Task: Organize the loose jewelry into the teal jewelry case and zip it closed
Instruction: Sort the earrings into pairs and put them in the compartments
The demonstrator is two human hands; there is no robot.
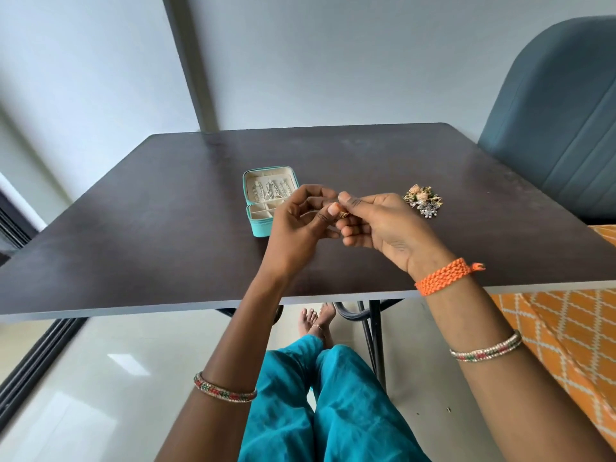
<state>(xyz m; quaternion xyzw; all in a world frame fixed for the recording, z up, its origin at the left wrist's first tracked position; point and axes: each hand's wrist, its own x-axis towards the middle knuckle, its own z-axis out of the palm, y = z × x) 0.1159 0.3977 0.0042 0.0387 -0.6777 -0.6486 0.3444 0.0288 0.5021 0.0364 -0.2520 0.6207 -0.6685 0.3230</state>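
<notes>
A small gold piece (343, 214) is pinched between the left hand (300, 225) and right hand (376, 221), just right of the open teal jewelry case (266, 200). It is best steadied, then lowered into a near compartment; the loose jewelry (423, 201) waits far right.

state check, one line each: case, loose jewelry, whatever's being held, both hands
teal jewelry case: open, unzipped, lid back flat on the table, chains in the lid.
loose jewelry pile: on the table right of the case, not yet packed.
small gold piece: held above the table, between both hands.
left hand: pinches the gold piece.
right hand: pinches the gold piece.
</notes>
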